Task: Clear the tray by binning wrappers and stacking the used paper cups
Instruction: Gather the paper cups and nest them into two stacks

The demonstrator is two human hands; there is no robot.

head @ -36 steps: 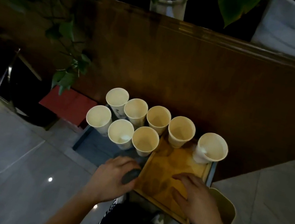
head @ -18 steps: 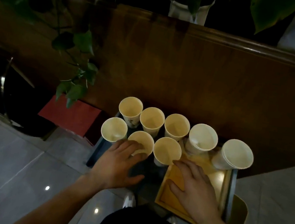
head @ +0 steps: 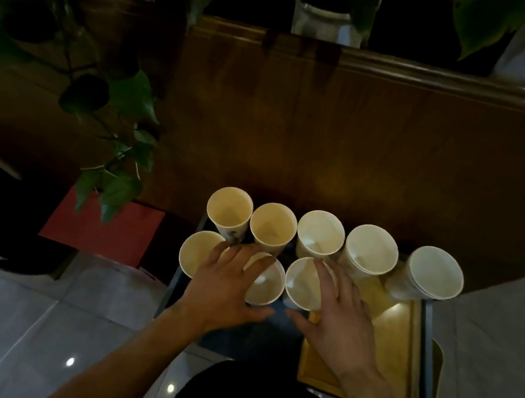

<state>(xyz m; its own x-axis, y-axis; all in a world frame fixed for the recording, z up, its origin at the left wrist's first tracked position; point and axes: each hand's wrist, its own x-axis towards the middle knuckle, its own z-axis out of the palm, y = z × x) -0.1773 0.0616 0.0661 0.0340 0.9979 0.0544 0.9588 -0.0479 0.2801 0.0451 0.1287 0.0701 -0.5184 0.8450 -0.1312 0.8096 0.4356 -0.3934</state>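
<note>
head view looks straight down on eight paper cups standing upright in two rows on a low surface [head: 231, 336], with a wooden tray [head: 393, 342] under the right end. the left hand [head: 226, 283] is spread wide, palm down, its fingers draped over the rim of the middle front cup [head: 266, 281] and reaching toward the front left cup [head: 198, 254] just beyond its knuckles; whether it has closed on anything i cannot tell, but nothing looks lifted. the right hand [head: 336, 312] is likewise open and flat, fingertips resting on the far rim of the front right cup [head: 304, 284], thumb stretched toward the left hand. both hands seem placed to gather neighbouring cups so one can drop into the next.

ahead of the fingers stands the back row: the printed cup [head: 229, 210], two plain ones, then the stacked cup [head: 370, 253] and, off to the right hand's outer side, the far right stack [head: 432, 276], both showing layered rims, so stacking looks partly done. no wrappers or bin are visible. beyond the left hand a red box [head: 103, 231] sits under a leafy plant [head: 120, 126].
</note>
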